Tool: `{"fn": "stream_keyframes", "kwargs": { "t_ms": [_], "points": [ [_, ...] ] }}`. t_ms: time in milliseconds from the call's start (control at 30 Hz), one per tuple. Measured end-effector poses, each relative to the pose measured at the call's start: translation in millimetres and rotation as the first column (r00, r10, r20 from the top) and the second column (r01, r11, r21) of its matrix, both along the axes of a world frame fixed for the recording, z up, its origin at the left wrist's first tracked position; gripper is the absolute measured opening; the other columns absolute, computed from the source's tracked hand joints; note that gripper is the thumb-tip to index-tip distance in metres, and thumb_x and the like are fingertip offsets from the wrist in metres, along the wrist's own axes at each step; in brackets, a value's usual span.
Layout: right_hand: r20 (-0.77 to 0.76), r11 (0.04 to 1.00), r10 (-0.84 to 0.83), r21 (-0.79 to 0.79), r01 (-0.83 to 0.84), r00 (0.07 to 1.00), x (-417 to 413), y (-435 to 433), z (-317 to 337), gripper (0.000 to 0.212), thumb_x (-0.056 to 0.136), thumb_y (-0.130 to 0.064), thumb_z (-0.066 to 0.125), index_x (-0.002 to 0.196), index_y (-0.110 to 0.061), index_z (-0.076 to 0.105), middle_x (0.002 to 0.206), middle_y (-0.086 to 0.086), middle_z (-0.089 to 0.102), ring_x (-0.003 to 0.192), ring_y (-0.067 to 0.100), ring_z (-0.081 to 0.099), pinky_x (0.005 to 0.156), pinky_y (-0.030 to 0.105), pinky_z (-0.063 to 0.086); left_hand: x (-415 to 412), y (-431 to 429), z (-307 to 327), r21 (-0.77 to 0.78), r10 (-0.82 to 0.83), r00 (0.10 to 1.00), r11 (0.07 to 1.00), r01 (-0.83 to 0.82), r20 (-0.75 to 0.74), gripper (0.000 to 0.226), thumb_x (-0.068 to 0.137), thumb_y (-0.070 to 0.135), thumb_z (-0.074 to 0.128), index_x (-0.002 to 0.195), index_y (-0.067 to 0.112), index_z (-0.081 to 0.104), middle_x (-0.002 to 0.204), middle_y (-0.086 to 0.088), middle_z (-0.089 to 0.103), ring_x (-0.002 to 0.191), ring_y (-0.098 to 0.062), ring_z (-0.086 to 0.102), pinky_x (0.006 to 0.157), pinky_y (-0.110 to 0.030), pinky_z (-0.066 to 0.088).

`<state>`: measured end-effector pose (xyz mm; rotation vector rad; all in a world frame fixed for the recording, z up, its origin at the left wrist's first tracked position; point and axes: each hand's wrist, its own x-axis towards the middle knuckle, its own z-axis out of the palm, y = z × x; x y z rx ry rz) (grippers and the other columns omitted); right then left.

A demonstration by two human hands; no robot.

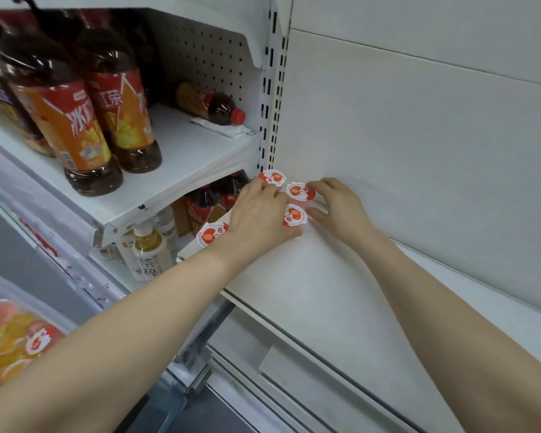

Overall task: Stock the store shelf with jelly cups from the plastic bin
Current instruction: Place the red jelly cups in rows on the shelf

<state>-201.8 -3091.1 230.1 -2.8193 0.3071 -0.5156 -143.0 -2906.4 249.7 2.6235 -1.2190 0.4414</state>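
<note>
Several small jelly cups with red-and-white strawberry lids stand at the back left corner of the white shelf (pixel 310 276). One cup (pixel 272 177) is at the far corner, one (pixel 300 191) beside it, one (pixel 294 215) nearer me, and one (pixel 211 233) at the shelf's left edge. My left hand (pixel 260 214) lies over the group, fingers curled against the cups. My right hand (pixel 338 207) touches the two right-hand cups with its fingertips. The plastic bin (pixel 10 292), clear and holding several coloured jelly cups, sits at the lower left.
To the left, a higher shelf (pixel 175 157) carries large iced-tea bottles (pixel 69 120), with one bottle (pixel 210 103) lying at its back. Below it stand smaller drink bottles (pixel 150 248). A white panel wall (pixel 419 135) backs my shelf, which stretches bare to the right.
</note>
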Motion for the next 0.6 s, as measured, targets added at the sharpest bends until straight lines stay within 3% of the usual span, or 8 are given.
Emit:
{"fn": "stream_keyframes", "kwargs": {
  "t_ms": [267,600],
  "points": [
    [-0.059,0.988,-0.027,-0.155,0.018,0.998,-17.4,-2.6,3.7,0.053,0.086,-0.022,0.068,0.137,-0.019,0.053,0.132,0.008,0.055,0.114,0.034,0.054,0.091,0.042,0.04,2.5,-6.4,-2.6,0.076,0.025,0.999,0.997,-0.028,0.044,0.066,0.078,0.066,0.057,0.121,0.017,0.06,0.124,-0.004,0.059,0.12,-0.026,0.043,0.103,-0.037,0.032],
    [-0.008,0.957,-0.016,-0.291,0.013,1.0,-45.8,16.9,25.7,0.052,0.085,-0.019,0.07,0.134,-0.009,0.054,0.128,0.013,0.058,0.114,0.037,0.055,0.093,0.045,0.04,-1.2,19.6,9.0,-0.001,-0.112,0.992,0.994,0.112,0.061,0.064,0.084,0.058,0.058,0.127,0.011,0.059,0.128,-0.009,0.058,0.122,-0.03,0.046,0.109,-0.04,0.034]
  ]
}}
